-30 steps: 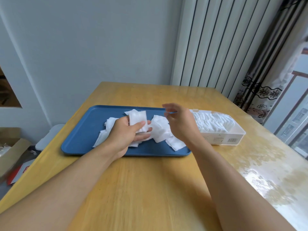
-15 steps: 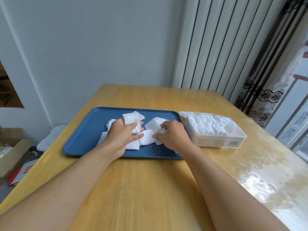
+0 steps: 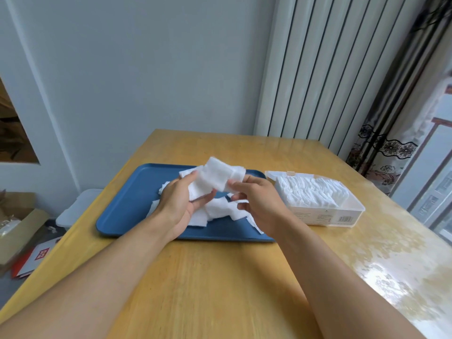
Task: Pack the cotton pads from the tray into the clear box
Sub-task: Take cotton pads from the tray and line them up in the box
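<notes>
Left hand (image 3: 181,199): palm turned inward, thumb and fingers curled round a small stack of cotton pads (image 3: 215,178), raised above the blue tray (image 3: 127,199). Right hand (image 3: 254,201): at 3 o'clock of the stack, fingertips pinching its right edge. Tray: loose cotton pads (image 3: 217,211) heaped near its middle. Clear box (image 3: 325,216): at 3 o'clock of the tray, open, holding a row of packed pads (image 3: 308,192).

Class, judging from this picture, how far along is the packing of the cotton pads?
Done: clear plastic box already holds rows of pads. In hand: left hand and right hand hold a stack of white cotton pads. Left: loose pads on the blue tray.
</notes>
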Motion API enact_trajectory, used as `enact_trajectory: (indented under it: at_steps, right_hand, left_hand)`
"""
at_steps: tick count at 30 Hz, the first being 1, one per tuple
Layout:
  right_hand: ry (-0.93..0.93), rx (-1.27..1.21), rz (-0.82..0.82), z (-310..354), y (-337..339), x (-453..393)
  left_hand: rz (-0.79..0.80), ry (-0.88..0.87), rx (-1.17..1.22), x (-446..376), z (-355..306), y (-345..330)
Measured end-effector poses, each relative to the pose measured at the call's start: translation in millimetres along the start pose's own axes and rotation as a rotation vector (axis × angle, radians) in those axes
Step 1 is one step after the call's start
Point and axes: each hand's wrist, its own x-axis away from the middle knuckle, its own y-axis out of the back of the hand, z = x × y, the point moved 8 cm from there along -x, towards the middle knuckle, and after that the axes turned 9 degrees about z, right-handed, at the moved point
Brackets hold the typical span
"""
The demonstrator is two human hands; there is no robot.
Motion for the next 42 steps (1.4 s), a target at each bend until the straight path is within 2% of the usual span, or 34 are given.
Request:
enact_trajectory:
  at_steps: [6, 10, 13, 18, 22, 25, 28, 33, 37, 42]
  right_hand:
    - [-0.005, 0.025, 0.013, -9.7, -6.1, -1.4]
    - [0.099, 0.094, -0.146, -2.0, 7.1, -1.5]
    - [0.163, 0.016, -0.238, 3.4, 15.7, 1.0]
    - [0.125, -0.162, -0.055, -0.1, -8.3, 1.8]
    - [0.133, -0.14, -0.058, 0.2, -12.3, 2.9]
    - [0.177, -0.158, -0.139, 6.4, -0.7, 4.5]
    - [0.159, -0.122, -0.083, 6.6, -5.4, 3.8]
    - [0.028, -0.121, -0.072, -11.3, -13.9, 3.0]
    - [0.033, -0.102, -0.076, -10.7, -10.8, 3.2]
    - [0.079, -0.063, -0.048, -5.0, -11.6, 4.5]
  left_hand:
    - [-0.008, -0.101, -0.184, -0.1, -5.9, 0.3]
    - [-0.038, -0.091, -0.155, -1.1, -3.5, 3.0]
    - [-0.1, -0.122, -0.133, -2.3, -5.1, 10.3]
    - [-0.106, -0.126, -0.173, -4.5, -2.0, 10.8]
    - [-0.108, -0.159, -0.233, -4.0, -3.7, 9.8]
    - [-0.168, -0.175, -0.27, -4.6, -5.9, 15.3]
    - [-0.142, -0.161, -0.276, -5.3, -3.8, 14.9]
    - [0.038, -0.113, -0.132, 2.5, -1.0, -7.3]
    - [0.057, -0.081, -0.008, 5.8, -0.9, -13.1]
    - [0.056, -0.065, 0.029, 8.1, -2.0, -13.0]
